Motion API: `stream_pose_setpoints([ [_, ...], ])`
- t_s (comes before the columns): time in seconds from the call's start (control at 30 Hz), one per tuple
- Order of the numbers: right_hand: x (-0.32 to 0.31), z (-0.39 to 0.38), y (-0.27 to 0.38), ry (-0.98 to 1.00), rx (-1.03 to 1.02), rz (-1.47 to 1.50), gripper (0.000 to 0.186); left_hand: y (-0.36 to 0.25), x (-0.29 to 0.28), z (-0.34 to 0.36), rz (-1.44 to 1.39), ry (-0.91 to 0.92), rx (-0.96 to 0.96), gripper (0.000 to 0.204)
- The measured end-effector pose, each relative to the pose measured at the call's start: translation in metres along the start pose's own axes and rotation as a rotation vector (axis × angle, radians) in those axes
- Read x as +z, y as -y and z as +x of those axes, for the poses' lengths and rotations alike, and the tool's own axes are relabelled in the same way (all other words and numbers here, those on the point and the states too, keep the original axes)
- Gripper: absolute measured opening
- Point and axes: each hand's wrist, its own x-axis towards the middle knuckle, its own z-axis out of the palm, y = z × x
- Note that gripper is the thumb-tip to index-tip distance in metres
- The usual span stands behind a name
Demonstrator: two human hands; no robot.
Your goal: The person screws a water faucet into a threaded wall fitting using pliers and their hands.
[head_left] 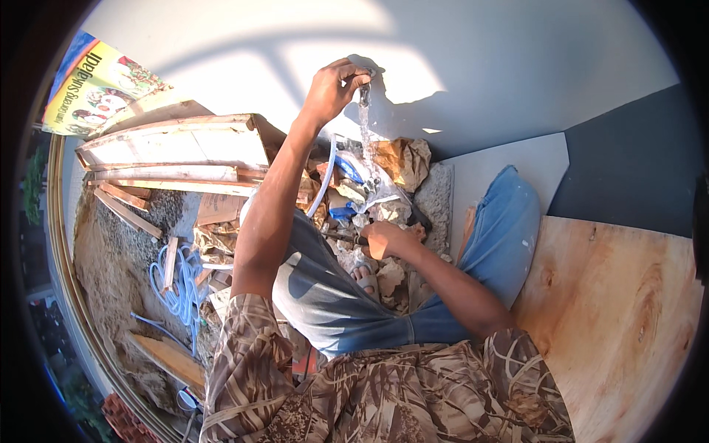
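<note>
At upper centre the left hand grips the small metal wall tap, water running; the right hand, curled around something unclear, seems mid-rinse, needing steady holding below.

I am outdoors on a small building site beside a pale plastered wall, in hard sunlight. Around my feet lie rubble and crumpled cement sacks, loose gravel and sand, rough timber planks and formwork boards, a coil of light blue hose and a sheet of plywood. A tap on the wall runs water down onto the debris, and red bricks are stacked at the lower edge.
</note>
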Motion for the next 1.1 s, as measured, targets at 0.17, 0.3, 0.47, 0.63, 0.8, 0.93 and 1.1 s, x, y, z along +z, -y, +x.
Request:
stream_pose_setpoints([
  [0.17, 0.007, 0.001, -0.002, 0.023, -0.039, -0.007, 0.041, 0.001, 0.002, 0.002, -0.034, -0.025, 0.074, 0.024],
  [0.3, 0.005, 0.0, 0.0, 0.06, -0.039, 0.022, 0.041, 0.002, 0.0, 0.0, -0.025, -0.024, 0.073, 0.024],
  [0.47, 0.01, 0.003, -0.005, 0.067, -0.039, 0.002, 0.041, 0.0, 0.002, 0.003, -0.001, -0.004, 0.052, 0.022],
  [0.63, 0.005, 0.003, 0.002, 0.117, -0.01, 0.002, 0.04, 0.005, -0.001, 0.001, -0.003, 0.041, 0.02, 0.026],
  [0.8, 0.004, 0.002, 0.004, 0.124, -0.002, 0.021, 0.038, -0.001, -0.003, 0.002, -0.025, 0.072, -0.018, 0.026],
  [0.93, 0.007, 0.0, 0.006, 0.0, 0.001, 0.03, 0.023, -0.002, -0.005, 0.001, -0.081, 0.079, -0.023, 0.02],
  [1.1, 0.003, 0.002, 0.008, 0.077, 0.005, 0.015, 0.03, 0.0, -0.007, 0.001, -0.085, 0.051, 0.041, 0.029],
])
